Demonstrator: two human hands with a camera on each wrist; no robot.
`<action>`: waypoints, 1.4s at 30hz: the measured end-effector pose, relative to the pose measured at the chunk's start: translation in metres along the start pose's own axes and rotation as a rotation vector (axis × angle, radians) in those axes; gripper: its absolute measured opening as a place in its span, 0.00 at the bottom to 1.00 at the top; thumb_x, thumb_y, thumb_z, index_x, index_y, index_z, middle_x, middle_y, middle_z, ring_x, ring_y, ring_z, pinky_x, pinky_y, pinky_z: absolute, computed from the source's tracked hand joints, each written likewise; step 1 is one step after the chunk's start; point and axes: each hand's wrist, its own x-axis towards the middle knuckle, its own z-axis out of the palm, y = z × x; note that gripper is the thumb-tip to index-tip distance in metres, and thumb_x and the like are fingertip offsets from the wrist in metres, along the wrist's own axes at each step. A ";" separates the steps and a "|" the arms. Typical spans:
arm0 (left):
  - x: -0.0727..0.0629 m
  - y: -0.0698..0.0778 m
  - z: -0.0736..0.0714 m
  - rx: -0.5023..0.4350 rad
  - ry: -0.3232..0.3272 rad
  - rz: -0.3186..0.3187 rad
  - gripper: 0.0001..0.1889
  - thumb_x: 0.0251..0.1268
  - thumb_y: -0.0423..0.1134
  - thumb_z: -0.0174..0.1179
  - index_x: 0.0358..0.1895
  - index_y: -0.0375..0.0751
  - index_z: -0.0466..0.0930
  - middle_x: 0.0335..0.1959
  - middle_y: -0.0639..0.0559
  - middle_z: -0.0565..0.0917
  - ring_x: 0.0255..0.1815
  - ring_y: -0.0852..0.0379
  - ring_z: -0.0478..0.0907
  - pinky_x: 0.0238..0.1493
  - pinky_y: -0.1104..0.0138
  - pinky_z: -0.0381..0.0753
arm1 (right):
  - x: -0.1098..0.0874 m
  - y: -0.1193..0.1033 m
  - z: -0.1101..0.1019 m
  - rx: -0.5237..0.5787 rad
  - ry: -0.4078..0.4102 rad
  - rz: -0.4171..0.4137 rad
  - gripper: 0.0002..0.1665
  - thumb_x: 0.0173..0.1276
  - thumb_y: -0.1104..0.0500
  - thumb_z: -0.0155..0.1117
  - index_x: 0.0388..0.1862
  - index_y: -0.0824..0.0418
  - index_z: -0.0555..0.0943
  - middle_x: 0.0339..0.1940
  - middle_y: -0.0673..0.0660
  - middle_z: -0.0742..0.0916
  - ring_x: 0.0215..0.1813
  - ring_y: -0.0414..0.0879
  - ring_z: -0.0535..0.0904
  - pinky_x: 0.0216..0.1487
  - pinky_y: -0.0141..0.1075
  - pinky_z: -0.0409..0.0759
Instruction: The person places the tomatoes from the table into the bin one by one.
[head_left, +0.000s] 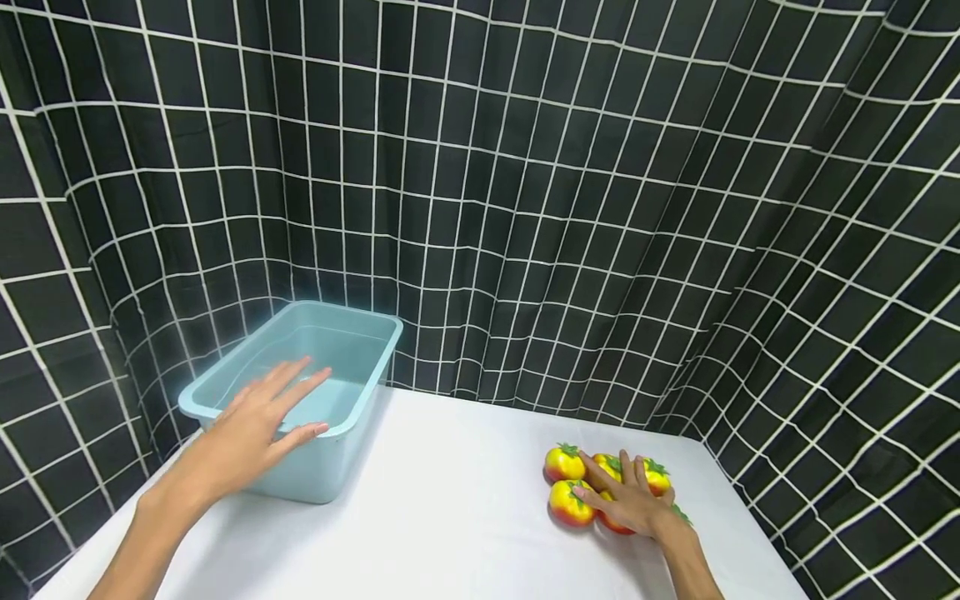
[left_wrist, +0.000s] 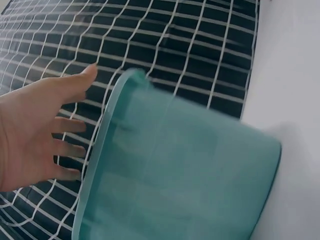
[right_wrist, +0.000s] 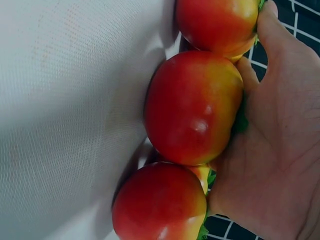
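Observation:
My left hand [head_left: 251, 425] hovers above the near rim of a light blue plastic basin [head_left: 300, 475], fingers spread and holding nothing. In the left wrist view the hand [left_wrist: 37, 130] appears beside the rim of the basin [left_wrist: 175, 165]. At the right, my right hand [head_left: 633, 504] lies over a cluster of several red-and-yellow tomatoes [head_left: 572, 507] with green leafy tops, its fingers spread across them. The palm hides part of the cluster. From the right wrist, a tomato [right_wrist: 195, 107] shows close against the palm, with others on either side.
A white tabletop [head_left: 450, 500] stretches between basin and tomatoes. Black curtains [head_left: 480, 208] with a white grid hang behind the table and along both sides. The basin stands near the table's left edge, close to the curtain.

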 end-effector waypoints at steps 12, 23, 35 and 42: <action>-0.017 -0.045 0.007 0.248 -0.106 -0.016 0.43 0.54 0.69 0.71 0.68 0.45 0.80 0.60 0.37 0.85 0.64 0.33 0.79 0.70 0.28 0.63 | 0.002 -0.003 0.001 0.020 0.002 0.020 0.55 0.66 0.16 0.47 0.86 0.40 0.56 0.85 0.79 0.45 0.83 0.83 0.31 0.63 0.93 0.28; -0.021 -0.024 0.018 0.336 -0.018 0.149 0.19 0.48 0.47 0.81 0.41 0.47 0.83 0.30 0.59 0.86 0.33 0.56 0.82 0.36 0.55 0.83 | 0.005 -0.001 0.001 -0.007 0.004 0.016 0.56 0.66 0.15 0.46 0.86 0.40 0.54 0.85 0.79 0.45 0.82 0.84 0.33 0.63 0.93 0.32; -0.016 0.026 0.039 0.254 -0.018 0.284 0.18 0.50 0.35 0.78 0.26 0.51 0.72 0.17 0.67 0.69 0.21 0.69 0.60 0.22 0.74 0.65 | 0.007 0.001 0.003 0.013 -0.003 0.020 0.58 0.65 0.15 0.46 0.86 0.41 0.54 0.84 0.80 0.45 0.82 0.84 0.32 0.62 0.93 0.29; -0.014 0.050 0.051 0.252 -0.023 0.353 0.17 0.51 0.37 0.76 0.26 0.50 0.72 0.18 0.65 0.71 0.21 0.68 0.64 0.22 0.73 0.68 | 0.006 0.001 0.003 0.009 0.008 0.021 0.57 0.65 0.15 0.45 0.86 0.41 0.55 0.84 0.80 0.45 0.82 0.84 0.32 0.62 0.94 0.31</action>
